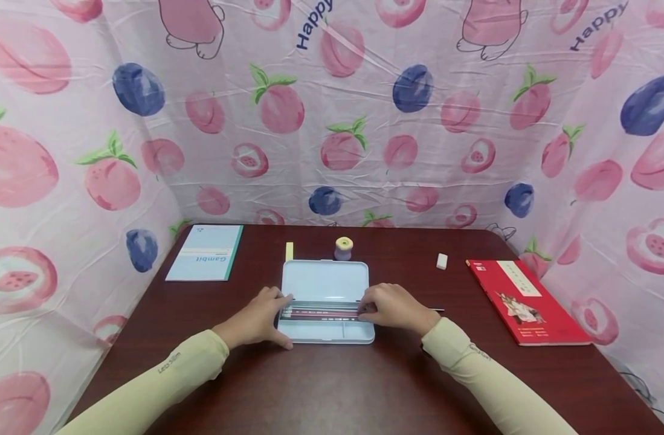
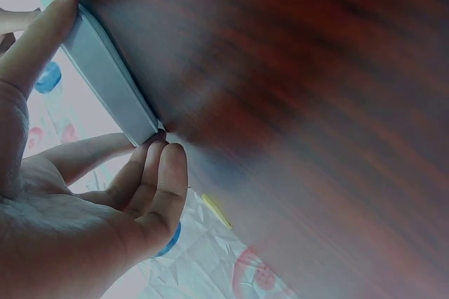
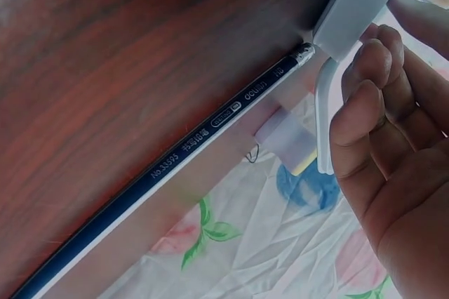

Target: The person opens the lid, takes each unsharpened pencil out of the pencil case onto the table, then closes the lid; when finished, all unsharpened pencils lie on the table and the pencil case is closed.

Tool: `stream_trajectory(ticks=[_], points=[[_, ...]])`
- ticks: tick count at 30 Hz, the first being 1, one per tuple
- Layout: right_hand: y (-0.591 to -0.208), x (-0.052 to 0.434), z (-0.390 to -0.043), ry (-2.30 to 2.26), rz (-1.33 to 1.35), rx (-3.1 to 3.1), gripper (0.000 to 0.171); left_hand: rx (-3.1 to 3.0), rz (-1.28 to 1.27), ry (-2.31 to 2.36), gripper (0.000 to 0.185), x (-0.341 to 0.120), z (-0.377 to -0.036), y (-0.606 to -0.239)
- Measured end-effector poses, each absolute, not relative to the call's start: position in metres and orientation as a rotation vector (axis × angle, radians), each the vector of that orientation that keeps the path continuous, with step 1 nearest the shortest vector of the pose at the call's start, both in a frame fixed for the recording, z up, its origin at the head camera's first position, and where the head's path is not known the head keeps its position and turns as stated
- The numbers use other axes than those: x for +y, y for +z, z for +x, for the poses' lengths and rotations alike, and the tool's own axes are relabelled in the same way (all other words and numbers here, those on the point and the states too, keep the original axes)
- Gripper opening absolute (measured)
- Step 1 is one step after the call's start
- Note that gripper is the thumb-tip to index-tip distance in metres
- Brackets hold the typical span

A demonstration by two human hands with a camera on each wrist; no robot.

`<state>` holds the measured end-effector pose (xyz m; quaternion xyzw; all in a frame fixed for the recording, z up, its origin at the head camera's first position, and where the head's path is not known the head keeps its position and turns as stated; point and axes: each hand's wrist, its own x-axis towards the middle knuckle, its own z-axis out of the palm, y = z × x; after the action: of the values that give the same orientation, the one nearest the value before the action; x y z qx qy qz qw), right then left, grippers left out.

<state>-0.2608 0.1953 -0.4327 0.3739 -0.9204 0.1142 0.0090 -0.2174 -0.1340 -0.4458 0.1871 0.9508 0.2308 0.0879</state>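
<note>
A light-blue pencil case (image 1: 324,279) lies open in the middle of the dark red table (image 1: 332,386), lid flat at the back. Several red pencils (image 1: 321,313) fill its front tray. My left hand (image 1: 274,311) holds the case's left end: the thumb lies along the case's side (image 2: 105,78) and the curled fingers (image 2: 165,173) meet its corner. At the right end my right hand (image 1: 372,308) grips the case, its curled fingers (image 3: 368,95) against the rim (image 3: 358,4). Under that hand a dark blue pencil (image 3: 175,165) lies on the table, its end touching the case.
A pale "Gambit" notebook (image 1: 203,252) lies back left and a red book (image 1: 527,301) at the right. Behind the case are a yellow strip (image 1: 289,251) and a purple-yellow sharpener (image 1: 344,248); a white eraser (image 1: 442,261) sits back right. Printed cloth (image 1: 332,121) walls three sides.
</note>
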Motion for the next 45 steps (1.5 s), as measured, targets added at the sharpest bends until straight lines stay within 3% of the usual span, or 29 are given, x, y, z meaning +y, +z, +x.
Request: stream_trajectory(ticks=[24,45], points=[[-0.436,0.187,-0.258,0.154,1.194,-2.751,0.002,2.836,0.55,0.667,0.107,-0.132,-0.219,-0.446],[-0.426,0.212,-0.247,0.128,1.116,-2.728,0.011,2.838,0.555,0.673,0.107,-0.134,-0.219,-0.448]])
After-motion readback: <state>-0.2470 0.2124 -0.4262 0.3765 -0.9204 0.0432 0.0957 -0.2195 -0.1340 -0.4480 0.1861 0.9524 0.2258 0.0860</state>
